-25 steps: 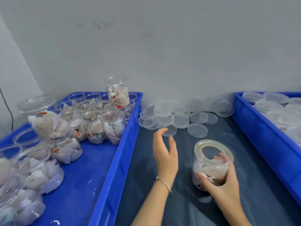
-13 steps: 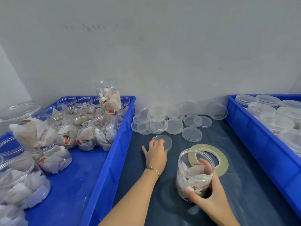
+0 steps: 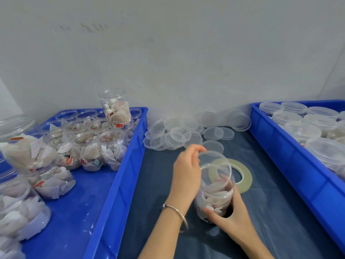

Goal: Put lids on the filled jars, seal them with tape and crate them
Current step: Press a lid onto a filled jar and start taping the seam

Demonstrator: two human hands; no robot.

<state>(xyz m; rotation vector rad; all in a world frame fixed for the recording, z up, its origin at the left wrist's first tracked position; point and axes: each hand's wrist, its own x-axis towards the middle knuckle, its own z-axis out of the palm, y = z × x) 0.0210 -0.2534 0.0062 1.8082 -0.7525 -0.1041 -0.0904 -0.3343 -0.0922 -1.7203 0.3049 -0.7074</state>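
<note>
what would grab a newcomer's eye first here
At centre, the left hand holds a clear round plastic lid tilted over an open clear plastic jar of white sachets, which the right hand steadies. Bright blue plastic crates flank the dark mat, and loose clear lids lie heaped behind.

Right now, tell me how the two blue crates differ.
The left crate holds open, lidless jars stuffed with white sachets; the right crate holds jars with lids on. The left crate shows bare blue floor; none shows in the right crate. Both are blue plastic, flanking the dark mat.
</note>
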